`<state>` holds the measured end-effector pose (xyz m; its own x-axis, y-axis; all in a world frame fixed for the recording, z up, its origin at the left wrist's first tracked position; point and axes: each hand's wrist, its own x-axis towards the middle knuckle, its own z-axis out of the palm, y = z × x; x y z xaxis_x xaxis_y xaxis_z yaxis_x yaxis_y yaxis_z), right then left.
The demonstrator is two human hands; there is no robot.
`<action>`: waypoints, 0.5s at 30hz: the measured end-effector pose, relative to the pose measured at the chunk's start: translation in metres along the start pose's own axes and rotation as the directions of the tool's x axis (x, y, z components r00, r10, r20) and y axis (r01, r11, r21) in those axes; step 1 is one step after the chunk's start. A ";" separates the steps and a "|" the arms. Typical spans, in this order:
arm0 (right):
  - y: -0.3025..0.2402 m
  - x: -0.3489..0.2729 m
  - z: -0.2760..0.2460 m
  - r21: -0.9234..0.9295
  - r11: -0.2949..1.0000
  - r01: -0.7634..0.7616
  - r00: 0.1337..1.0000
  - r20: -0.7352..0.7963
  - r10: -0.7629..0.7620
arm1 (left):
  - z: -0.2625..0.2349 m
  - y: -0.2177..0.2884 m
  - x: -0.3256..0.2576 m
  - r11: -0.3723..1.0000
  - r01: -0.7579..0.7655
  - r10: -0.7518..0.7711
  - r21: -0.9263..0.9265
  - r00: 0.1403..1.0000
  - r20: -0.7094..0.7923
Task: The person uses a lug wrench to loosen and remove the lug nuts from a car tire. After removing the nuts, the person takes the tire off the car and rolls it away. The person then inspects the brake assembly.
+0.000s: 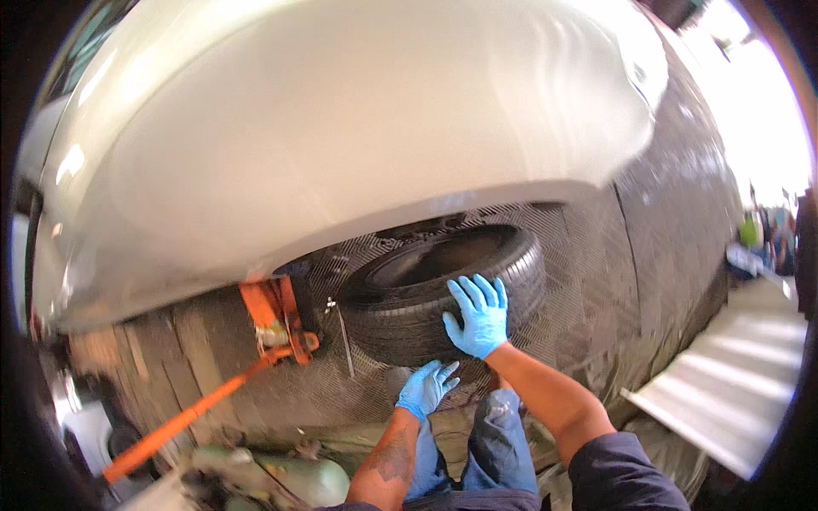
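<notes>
A black tire (417, 330) rests on the floor beside the car, its round opening facing up and its far side close under the car's edge. Against the right part of its tread lies my right hand (479, 322), in a blue glove, with the fingers spread. My left hand (423, 392), gloved in blue too, is just below the tire's near side, fingers stretched out and holding nothing. Whether its fingertips touch the rubber I cannot tell. A thin metal wrench (345, 342) stands out to the left of the tire.
A pale car body (341, 128) overhangs the far side. An orange floor jack (273, 319) reaches under it, its long handle (183, 417) slanting to the lower left. A green tank (311, 481) is at the bottom; a white corrugated sheet (724, 375) lies at right.
</notes>
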<state>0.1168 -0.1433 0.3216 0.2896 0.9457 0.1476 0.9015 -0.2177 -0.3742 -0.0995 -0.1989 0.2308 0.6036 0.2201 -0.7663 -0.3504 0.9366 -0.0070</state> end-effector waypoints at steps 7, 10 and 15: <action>0.021 -0.007 0.008 0.027 0.998 0.058 0.998 0.019 -0.059 | 0.052 -0.038 0.040 0.956 -0.278 0.241 -0.094 0.927 -0.286; 0.036 -0.012 0.006 0.040 0.993 0.115 0.993 0.011 -0.116 | 0.059 -0.065 0.052 0.933 -0.355 0.311 -0.063 0.880 -0.359; 0.061 -0.015 0.002 0.087 0.967 0.240 0.971 -0.006 -0.241 | 0.083 -0.087 0.053 0.879 -0.467 0.392 -0.094 0.821 -0.415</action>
<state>0.1670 -0.1708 0.2944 0.0658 0.9689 0.2386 0.9132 0.0379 -0.4057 0.0223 -0.2460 0.2445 0.0608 0.4344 -0.8987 -0.6570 0.6952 0.2915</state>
